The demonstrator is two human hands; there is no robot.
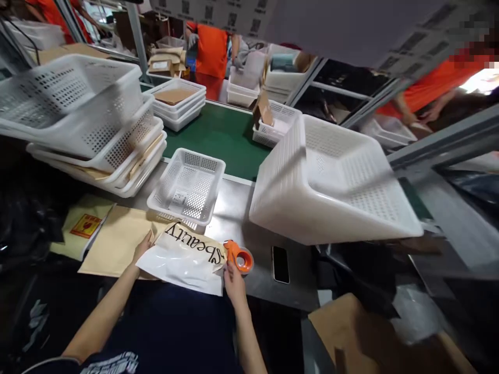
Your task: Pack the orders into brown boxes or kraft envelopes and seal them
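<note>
A cream and white plastic mailer bag [183, 262], printed with "beauty" in dark letters upside down to me, is spread between my hands at the table's near edge. My left hand [143, 249] is closed on its left corner. My right hand [234, 280] pinches its right edge, with the fingertips partly hidden. Just beyond those fingers is an orange tape dispenser [244, 261], touching or very close to them. Beneath the bag and to its left lies a large tan padded envelope [113, 241]. A yellowish package [80, 234] with a red-orange label sits farther left.
A white perforated basket [154, 200] stands ahead of the bag. Stacked baskets rise at left [117, 111] and right [280, 192]. A phone [280, 265] lies on the metal table [253, 285]. Behind runs a green conveyor belt [230, 132]; co-workers in orange stand beyond.
</note>
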